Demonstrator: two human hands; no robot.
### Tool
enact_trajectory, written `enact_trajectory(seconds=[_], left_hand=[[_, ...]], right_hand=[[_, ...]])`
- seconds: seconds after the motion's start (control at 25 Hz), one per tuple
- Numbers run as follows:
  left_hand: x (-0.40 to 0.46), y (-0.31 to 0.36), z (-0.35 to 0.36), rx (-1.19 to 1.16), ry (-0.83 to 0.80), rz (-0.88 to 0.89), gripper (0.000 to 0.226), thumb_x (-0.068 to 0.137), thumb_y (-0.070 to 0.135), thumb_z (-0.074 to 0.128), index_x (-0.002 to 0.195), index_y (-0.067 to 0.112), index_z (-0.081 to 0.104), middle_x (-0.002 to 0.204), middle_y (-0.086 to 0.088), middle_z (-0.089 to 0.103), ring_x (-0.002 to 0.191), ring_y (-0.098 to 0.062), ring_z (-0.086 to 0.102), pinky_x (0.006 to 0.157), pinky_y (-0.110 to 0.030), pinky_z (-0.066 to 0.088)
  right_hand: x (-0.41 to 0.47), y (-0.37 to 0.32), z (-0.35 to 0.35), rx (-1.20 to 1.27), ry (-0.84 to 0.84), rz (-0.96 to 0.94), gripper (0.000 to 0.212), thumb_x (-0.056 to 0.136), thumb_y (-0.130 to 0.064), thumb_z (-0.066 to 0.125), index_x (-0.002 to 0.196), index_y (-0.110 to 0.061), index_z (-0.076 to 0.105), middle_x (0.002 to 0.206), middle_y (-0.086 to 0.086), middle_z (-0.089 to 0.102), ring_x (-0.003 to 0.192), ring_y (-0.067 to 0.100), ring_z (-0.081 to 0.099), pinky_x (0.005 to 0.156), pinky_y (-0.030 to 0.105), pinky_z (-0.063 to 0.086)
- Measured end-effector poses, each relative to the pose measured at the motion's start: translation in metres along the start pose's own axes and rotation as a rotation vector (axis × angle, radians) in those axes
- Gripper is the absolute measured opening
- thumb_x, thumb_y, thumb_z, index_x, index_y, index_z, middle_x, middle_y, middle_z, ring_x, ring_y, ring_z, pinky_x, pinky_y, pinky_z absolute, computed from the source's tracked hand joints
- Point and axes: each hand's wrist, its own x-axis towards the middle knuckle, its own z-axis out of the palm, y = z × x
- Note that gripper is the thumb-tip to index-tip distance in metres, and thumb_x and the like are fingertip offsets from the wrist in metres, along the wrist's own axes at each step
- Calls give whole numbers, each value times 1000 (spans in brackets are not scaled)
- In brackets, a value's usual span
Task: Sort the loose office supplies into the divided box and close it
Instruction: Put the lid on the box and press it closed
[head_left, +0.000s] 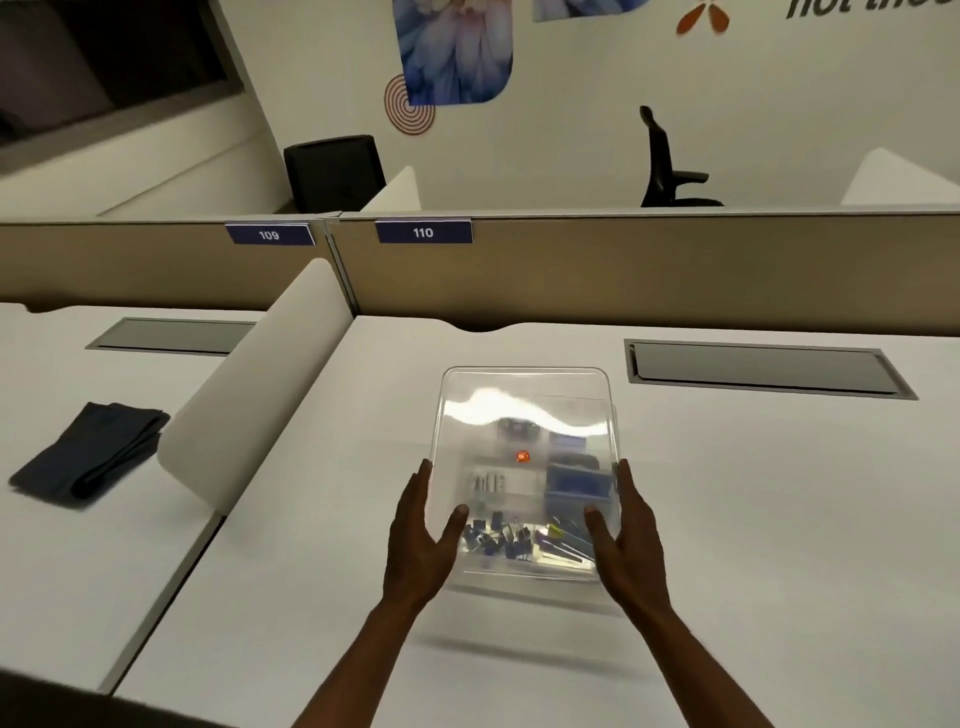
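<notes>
A clear plastic divided box (524, 400) with its lid on is held just above the white desk (753, 519), casting a shadow below its near edge. Through the lid I see dark binder clips (501, 540) at the near left, a blue packet (577, 486) on the right, a small orange item (522, 457) in the middle and pale staples-like strips at the left. My left hand (423, 535) holds the box's left side, thumb on the lid. My right hand (626, 530) holds the right side the same way. The picture is blurred.
A white curved divider (260, 384) separates this desk from the left one, where a folded dark cloth (91, 449) lies. A grey cable hatch (769, 369) is set in the desk at the back right. Beige partition panels stand behind, numbered 109 and 110.
</notes>
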Motion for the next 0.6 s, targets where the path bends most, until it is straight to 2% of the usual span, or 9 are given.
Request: enact_trajectory(seconds=[0.12, 0.24, 0.32, 0.4, 0.6], left_hand=[[-10, 1, 13, 67, 28, 9, 72, 92, 42, 60, 153, 29, 26, 158, 9, 32, 146, -10, 29, 119, -39, 31], [-11, 4, 22, 72, 22, 24, 71, 92, 39, 60, 153, 25, 27, 157, 5, 35, 144, -13, 32, 117, -38, 33], [-7, 6, 27, 89, 22, 27, 72, 92, 41, 60, 153, 28, 25, 158, 1, 32, 147, -16, 26, 118, -38, 31], [2, 6, 30, 99, 16, 30, 73, 92, 44, 60, 154, 32, 23, 159, -1, 29, 149, -17, 20, 117, -36, 27], [23, -7, 30, 98, 12, 58, 75, 90, 46, 62, 153, 31, 25, 156, -4, 34, 146, -20, 26, 117, -41, 32]], right_hand=[[-5, 13, 3, -67, 50, -40, 71, 93, -42, 45, 156, -19, 21, 160, -2, 30, 144, 15, 31, 113, 25, 24], [-8, 23, 3, -56, 77, -39, 71, 94, -40, 46, 156, -18, 20, 160, 1, 29, 144, 22, 36, 112, 27, 30], [-6, 26, 3, -67, 103, -38, 69, 97, -36, 49, 156, -18, 20, 160, 2, 31, 142, 25, 40, 112, 32, 36], [-1, 25, 4, -112, 142, -44, 67, 99, -33, 51, 156, -15, 22, 159, 5, 33, 141, 26, 41, 110, 29, 34], [11, 20, 14, -208, 158, -66, 66, 98, -35, 44, 155, -8, 23, 157, 9, 37, 138, 28, 46, 107, 25, 34]])
